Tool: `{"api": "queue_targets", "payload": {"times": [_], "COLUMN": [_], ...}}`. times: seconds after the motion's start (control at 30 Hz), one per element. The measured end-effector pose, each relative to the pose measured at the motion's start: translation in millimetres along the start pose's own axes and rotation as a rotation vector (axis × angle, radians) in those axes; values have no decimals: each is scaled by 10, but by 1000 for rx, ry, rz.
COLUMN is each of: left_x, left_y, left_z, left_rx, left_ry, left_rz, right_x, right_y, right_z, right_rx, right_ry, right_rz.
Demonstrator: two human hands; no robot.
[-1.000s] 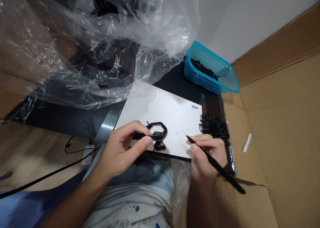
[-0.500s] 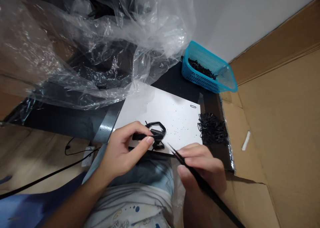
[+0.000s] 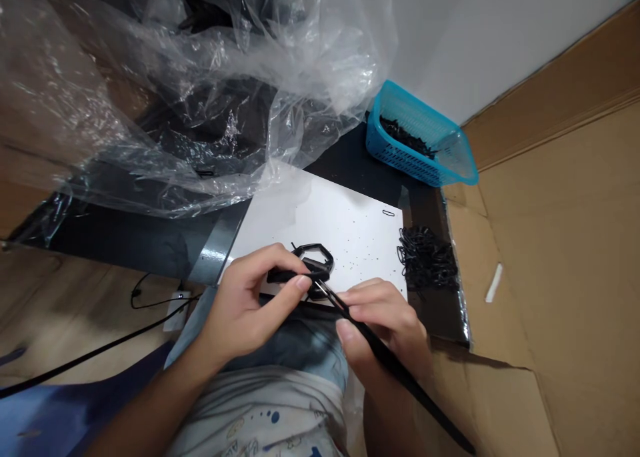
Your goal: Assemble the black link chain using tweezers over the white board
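My left hand (image 3: 260,297) pinches a small black plastic part (image 3: 283,276) between thumb and index finger, just over the near edge of a white sheet (image 3: 320,203). Long black tweezers (image 3: 385,350) are gripped in my right hand (image 3: 383,323). Their pale tips meet or nearly meet the part at my left fingertips; whether they touch is too small to tell. Behind the part lies a black angular frame (image 3: 327,253) with an opening, partly covered by my left hand. A thin black loop (image 3: 389,213) rests near the sheet's far right corner.
A heap of black loops (image 3: 427,260) lies right of the sheet. Beyond it stands a blue basket (image 3: 425,167) holding dark pieces. Crumpled clear plastic (image 3: 215,103) covers the far left. Cardboard (image 3: 565,257) borders the right; tiny dark specks dot the sheet.
My right hand has moved left and slightly up, bringing the tweezer tips from beside the black part to its end. My left hand has stayed nearly still.
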State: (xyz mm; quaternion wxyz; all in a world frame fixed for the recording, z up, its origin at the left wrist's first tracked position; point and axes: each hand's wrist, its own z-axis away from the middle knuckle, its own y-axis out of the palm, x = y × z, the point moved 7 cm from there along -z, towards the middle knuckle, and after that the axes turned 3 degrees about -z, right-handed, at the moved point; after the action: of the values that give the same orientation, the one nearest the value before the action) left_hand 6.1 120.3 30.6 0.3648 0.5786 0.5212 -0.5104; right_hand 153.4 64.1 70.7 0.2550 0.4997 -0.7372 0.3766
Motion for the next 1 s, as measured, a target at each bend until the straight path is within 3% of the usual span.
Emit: {"api": "queue_targets", "payload": {"times": [0.17, 0.3, 0.5, 0.6, 0.7, 0.87, 1.0], "left_x": [26, 80, 177, 208, 209, 173, 161], "left_y": [10, 42, 134, 181, 167, 98, 6], "left_z": [-25, -34, -6, 12, 14, -6, -29], "left_rx": [19, 81, 167, 187, 152, 86, 8], "left_ry": [-42, -107, -198, -216, -203, -185, -161], "left_rz": [62, 156, 296, 357, 355, 294, 236], "right_x": [-40, -99, -421, -528, -537, -536, -543], "right_y": [6, -15, 135, 317, 377, 129, -374], "right_z": [-18, -24, -20, -48, -115, -128, 46], "right_rx": [73, 48, -87, -49, -8, -63, -292], "right_ry": [106, 125, 357, 505, 540, 443, 211], "right_rz": [1, -76, -587, -822, -922, -762, -184]}}
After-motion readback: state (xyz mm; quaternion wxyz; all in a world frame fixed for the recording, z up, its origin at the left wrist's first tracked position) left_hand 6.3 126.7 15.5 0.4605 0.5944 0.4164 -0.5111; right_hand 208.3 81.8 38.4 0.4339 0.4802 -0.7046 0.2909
